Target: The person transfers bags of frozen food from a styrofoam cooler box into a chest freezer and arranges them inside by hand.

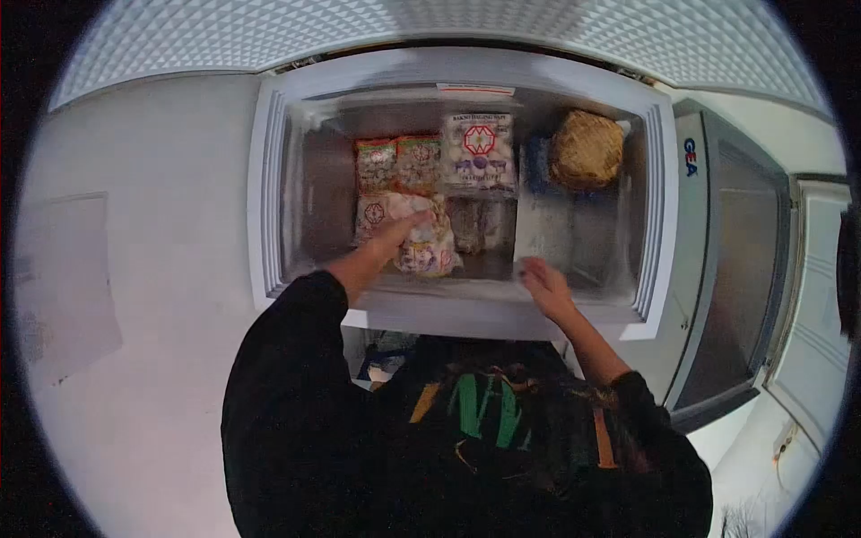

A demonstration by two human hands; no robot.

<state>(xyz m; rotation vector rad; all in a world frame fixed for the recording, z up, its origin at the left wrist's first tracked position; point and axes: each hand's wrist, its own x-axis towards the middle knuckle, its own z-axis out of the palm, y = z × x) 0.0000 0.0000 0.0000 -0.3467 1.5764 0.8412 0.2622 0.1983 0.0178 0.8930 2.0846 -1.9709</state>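
Inside the chest freezer (pixel 462 311), my left hand (pixel 405 231) is closed on the upper part of a clear plastic food bag (pixel 429 258) with red and coloured print. Another printed bag (pixel 373 215) lies beside it, partly covered. My right hand (pixel 545 282) hovers at the freezer's front wall, fingers apart and slightly blurred, holding nothing. Farther back sits a large pack of round meatballs (pixel 479 154), its label reading "Bakso Daging Sapi". Two smaller red-edged bags (pixel 397 163) are to the left of that pack.
A brown wrapped block (pixel 587 150) sits at the freezer's back right, by a dark blue item (pixel 538 165). The raised freezer lid (pixel 457 20) spans the top of the view. On the right stands a grey-framed unit (pixel 731 260) with a GEA label.
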